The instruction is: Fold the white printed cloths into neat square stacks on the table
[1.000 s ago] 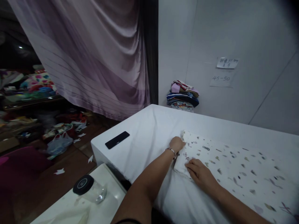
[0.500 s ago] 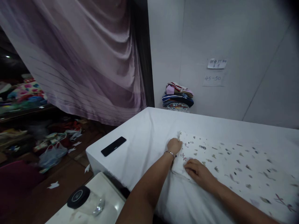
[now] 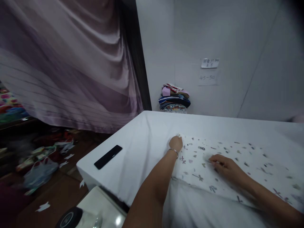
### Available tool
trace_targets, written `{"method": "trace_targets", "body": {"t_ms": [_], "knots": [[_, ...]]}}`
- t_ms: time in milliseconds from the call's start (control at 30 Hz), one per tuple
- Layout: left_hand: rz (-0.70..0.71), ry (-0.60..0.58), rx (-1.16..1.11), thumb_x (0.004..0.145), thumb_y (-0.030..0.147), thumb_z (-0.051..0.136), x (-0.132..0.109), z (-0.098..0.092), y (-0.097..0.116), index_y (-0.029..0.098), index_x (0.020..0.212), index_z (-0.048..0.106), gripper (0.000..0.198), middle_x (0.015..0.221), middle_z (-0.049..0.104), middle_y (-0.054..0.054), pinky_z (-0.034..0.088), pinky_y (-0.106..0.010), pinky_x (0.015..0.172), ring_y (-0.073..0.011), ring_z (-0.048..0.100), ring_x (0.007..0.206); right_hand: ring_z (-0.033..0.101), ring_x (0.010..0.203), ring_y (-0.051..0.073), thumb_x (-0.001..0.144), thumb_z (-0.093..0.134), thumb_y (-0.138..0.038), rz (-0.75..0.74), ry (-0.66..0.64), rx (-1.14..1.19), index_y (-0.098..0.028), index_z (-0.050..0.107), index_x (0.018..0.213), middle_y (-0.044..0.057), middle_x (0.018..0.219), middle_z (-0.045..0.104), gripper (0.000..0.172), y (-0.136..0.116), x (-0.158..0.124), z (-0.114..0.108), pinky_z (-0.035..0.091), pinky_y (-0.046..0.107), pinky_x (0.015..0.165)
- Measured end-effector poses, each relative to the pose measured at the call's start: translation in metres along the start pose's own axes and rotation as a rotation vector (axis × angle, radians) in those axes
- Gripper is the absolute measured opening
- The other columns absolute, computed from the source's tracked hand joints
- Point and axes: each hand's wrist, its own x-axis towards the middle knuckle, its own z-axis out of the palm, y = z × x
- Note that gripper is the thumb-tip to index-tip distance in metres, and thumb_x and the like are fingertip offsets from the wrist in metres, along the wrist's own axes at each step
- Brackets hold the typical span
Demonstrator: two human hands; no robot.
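Note:
A white cloth with a scattered print of small plant-like shapes lies spread over the white-covered table. At its far left corner my left hand, with a bracelet on the wrist, is closed on the cloth's edge. My right hand is above the middle of the cloth, fingers drawn together in a pinch. A whitish bit of the cloth seems to be between those fingertips, though motion blurs it.
A black phone rests on the table's left part. A lower white surface holds a black-lidded jar. Folded clothes are stacked by the wall. A curtain hangs at left; bags and scraps litter the floor.
My right hand has moved right and away from the cloth's near left edge, and more of the near print shows. My left hand stays at the corner. The view has turned slightly right.

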Motion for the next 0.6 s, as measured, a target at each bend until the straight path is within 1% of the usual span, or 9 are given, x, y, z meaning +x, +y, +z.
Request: {"method": "trace_targets", "body": {"t_ms": [100,167,233,300,400,467,600], "knots": [[0.025,0.027,0.033,0.093,0.036,0.033,-0.001,0.004,0.0,0.014,0.103,0.063,0.038,0.107,0.065,-0.014,0.044,-0.027,0.078,-0.0216,0.061,0.101,0.062,0.08,0.021,0.087,0.041,-0.037,0.076,0.065,-0.092,-0.024,0.065,0.093,0.006,0.099,0.066,0.028,0.025,-0.015,-0.02,0.052,0.034,0.069],[0.048,0.045,0.05,0.093,0.035,0.033,-0.003,0.006,0.0,0.015,0.104,0.062,0.037,0.108,0.064,-0.014,0.044,-0.028,0.08,-0.0217,0.06,0.101,0.062,0.089,0.023,0.087,0.041,-0.036,0.078,0.124,-0.204,-0.023,0.065,0.096,0.008,0.105,0.065,0.03,0.04,-0.028,-0.031,0.051,0.037,0.077],[0.057,0.056,0.058,0.093,0.033,0.033,-0.004,0.006,0.001,0.014,0.104,0.06,0.035,0.107,0.063,-0.014,0.044,-0.029,0.079,-0.0223,0.06,0.101,0.057,0.104,0.026,0.087,0.041,-0.037,0.058,0.157,-0.342,-0.02,0.066,0.102,0.011,0.116,0.061,0.034,0.053,-0.042,-0.041,0.047,0.041,0.09],[0.055,0.062,0.058,0.092,0.032,0.033,-0.004,0.006,0.002,0.013,0.105,0.057,0.033,0.107,0.063,-0.014,0.044,-0.031,0.079,-0.0236,0.06,0.099,0.051,0.114,0.027,0.088,0.04,-0.041,0.071,0.143,-0.456,-0.018,0.064,0.111,0.013,0.125,0.056,0.04,0.061,-0.056,-0.047,0.041,0.044,0.098],[0.04,0.08,0.042,0.091,0.034,0.037,-0.002,0.007,0.004,0.013,0.109,0.053,0.032,0.111,0.06,-0.014,0.045,-0.034,0.077,-0.0258,0.059,0.099,0.043,0.124,0.027,0.09,0.036,-0.046,0.122,0.098,-0.542,-0.018,0.057,0.123,0.012,0.135,0.047,0.049,0.068,-0.076,-0.057,0.035,0.043,0.103],[0.029,0.1,0.031,0.09,0.036,0.039,-0.001,0.008,0.003,0.015,0.111,0.051,0.032,0.114,0.058,-0.014,0.045,-0.035,0.077,-0.0263,0.059,0.1,0.036,0.129,0.027,0.09,0.034,-0.052,0.199,0.068,-0.573,-0.021,0.053,0.128,0.01,0.14,0.042,0.052,0.074,-0.092,-0.066,0.032,0.045,0.105],[0.037,0.092,0.049,0.09,0.037,0.039,0.003,0.011,0.001,0.016,0.108,0.053,0.031,0.114,0.058,-0.014,0.045,-0.036,0.077,-0.027,0.059,0.099,0.024,0.135,0.029,0.089,0.029,-0.06,0.453,0.06,-0.621,-0.027,0.043,0.136,0.006,0.146,0.032,0.06,0.094,-0.136,-0.09,0.028,0.054,0.105]]}}
